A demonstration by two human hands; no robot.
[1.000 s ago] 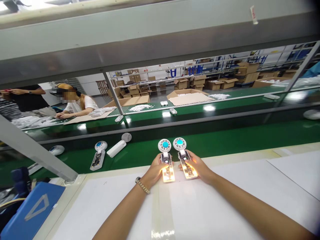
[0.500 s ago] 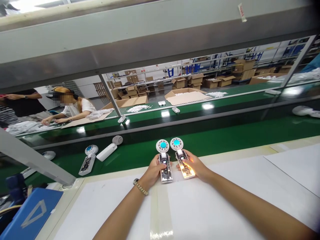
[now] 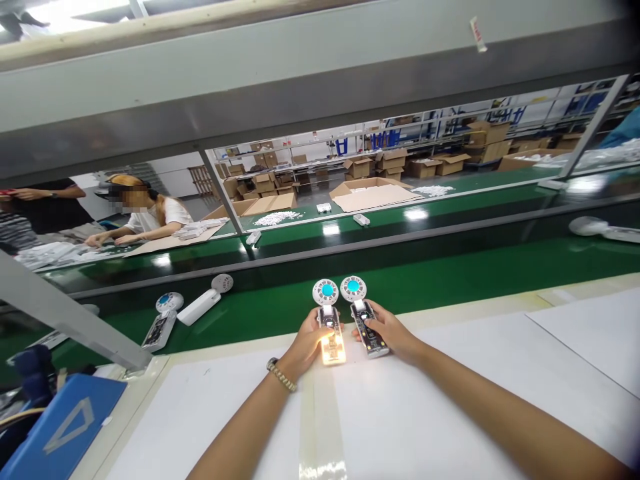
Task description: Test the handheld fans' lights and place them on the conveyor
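My left hand (image 3: 309,340) is closed around a handheld fan (image 3: 334,348) whose see-through handle glows orange. Its round white head with a blue centre points away from me, and my thumb lies on the handle's front. Beside it, my right hand (image 3: 393,331) grips a second handheld fan (image 3: 373,337) of the same kind, thumb on the front, its circuit board showing and its handle not glowing. The two fan heads sit side by side, almost touching. Both fans are held over the near edge of the white-covered table (image 3: 420,407).
Beyond the table runs a green conveyor belt (image 3: 450,263). Several fans lie on it, among them a white fan (image 3: 200,307) and a clear-handled fan (image 3: 161,328). A slanted metal post (image 3: 75,313) and blue folder (image 3: 70,427) stand left. A co-worker (image 3: 150,213) sits across.
The orange glow has gone out in the right-hand fan and come on in the left-hand fan. Fans on the near belt have shifted left; small white parts on the far belt have shifted right.
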